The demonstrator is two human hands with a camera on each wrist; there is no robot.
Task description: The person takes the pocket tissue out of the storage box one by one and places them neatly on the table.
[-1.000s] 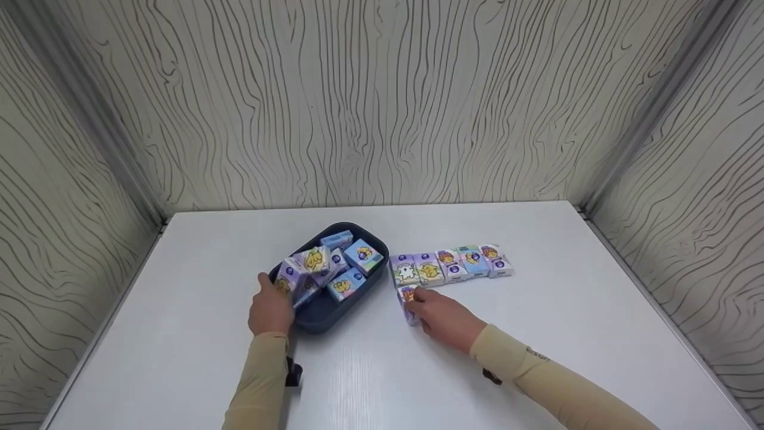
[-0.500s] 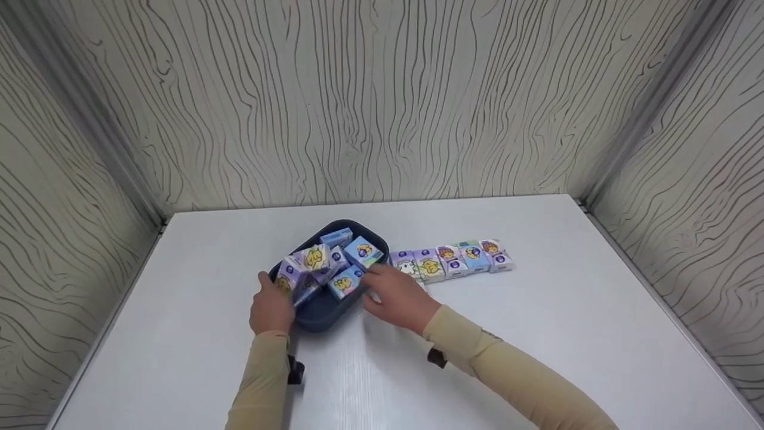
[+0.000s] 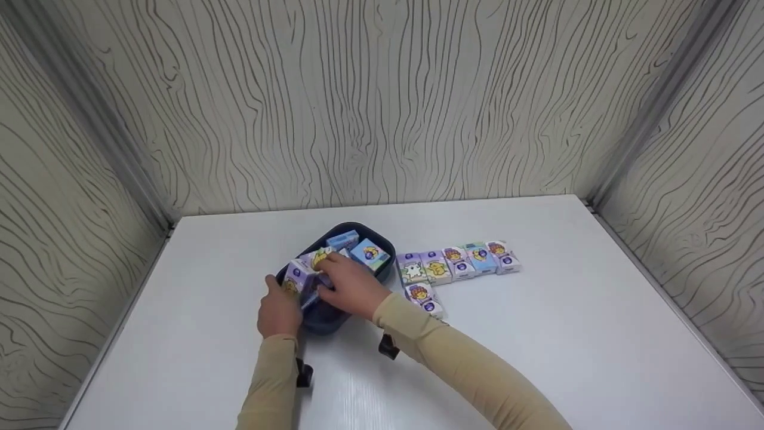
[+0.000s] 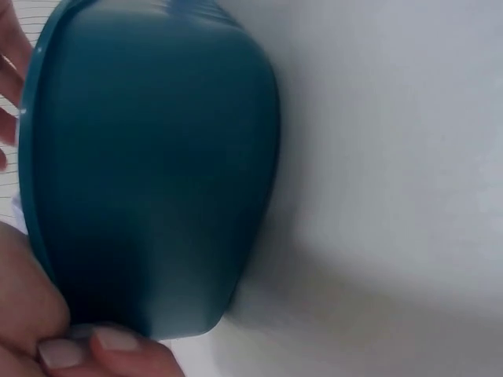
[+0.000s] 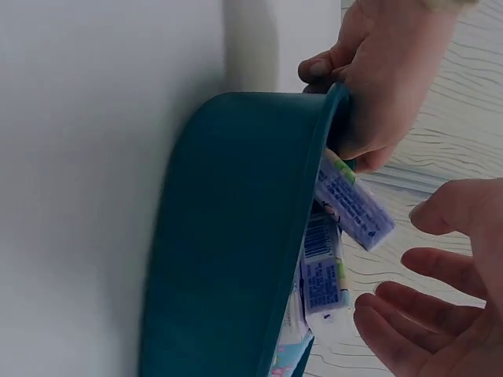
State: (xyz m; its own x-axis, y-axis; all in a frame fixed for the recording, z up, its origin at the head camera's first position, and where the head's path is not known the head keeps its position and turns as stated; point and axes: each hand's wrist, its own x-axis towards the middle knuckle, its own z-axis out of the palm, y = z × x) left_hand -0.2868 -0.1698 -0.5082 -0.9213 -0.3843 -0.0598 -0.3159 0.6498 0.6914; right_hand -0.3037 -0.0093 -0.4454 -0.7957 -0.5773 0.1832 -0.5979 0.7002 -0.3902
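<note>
A dark teal plastic tub [image 3: 323, 322] stands on the white table, holding several small cartoon-printed packs [image 3: 370, 254] in purple and blue. My left hand [image 3: 279, 310] grips its left rim; in the left wrist view, thumb and fingers pinch the edge of the tub [image 4: 157, 173]. My right hand [image 3: 353, 288] reaches over the tub from the right and overlaps the yellow and purple packs in the head view. From the right wrist, the fingers of my right hand [image 5: 440, 290] are spread beside a purple pack [image 5: 357, 206], with a gap between them and it.
Right of the tub, several packs [image 3: 459, 263] lie side by side in a row on the table [image 3: 537, 346]. One more purple-white pack [image 3: 425, 298] lies in front of the row's left end. Wood-grain patterned panels [image 3: 358, 107] enclose the back and sides.
My right hand has let go of the pack in front of the row and moved left, over the tub. My left hand keeps its grip on the rim.
</note>
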